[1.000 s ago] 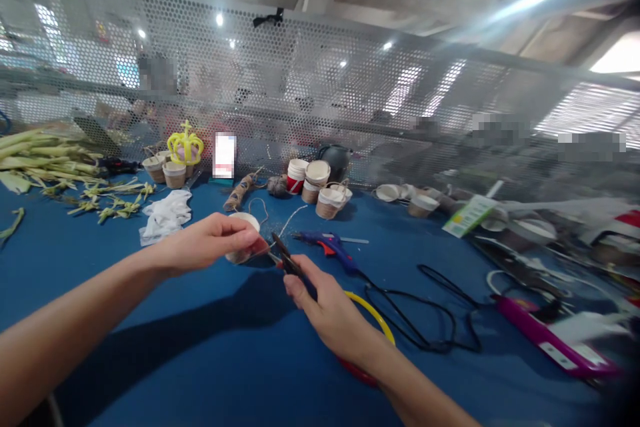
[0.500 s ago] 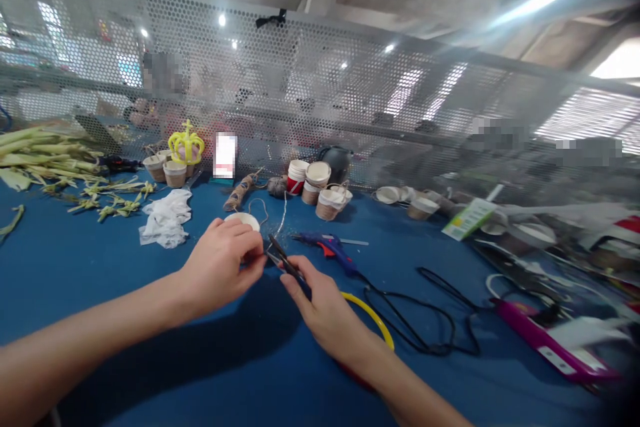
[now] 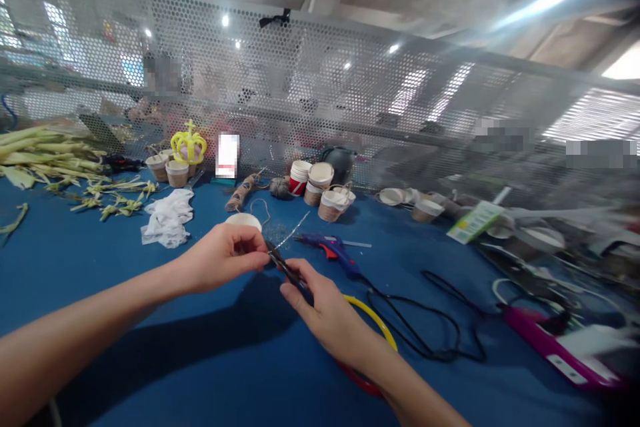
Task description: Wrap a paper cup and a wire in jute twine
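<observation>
Centrally, the bare left hand brings the tips of its thumb and forefinger together in a closed pinch at the lower end of a thin, silvery, twisted strand; whether the pinch grips the strand itself cannot be told. The strand slants up and to the right of the fingertips. The bare right hand is closed around a dark, slender metal hand tool, clasped between thumb and fingers, its tip beside the left fingertips; the opening of its jaws cannot be made out.

Just beyond the left-hand pinch stands a white-rimmed round cup, partly hidden by the hand. Right of the pinch lies a blue plastic glue gun with a red trigger; a yellow and red curved ring is partly covered by the right hand and forearm. Farther right of the grip is a magenta power strip.

Behind the pinch, from left to right, are a yellow openwork crown, a lit phone, a spindle of brown twine, a grey yarn ball and brown-and-white cups. Crumpled white cloth lies left of these, nearer the blue tabletop's middle.
</observation>
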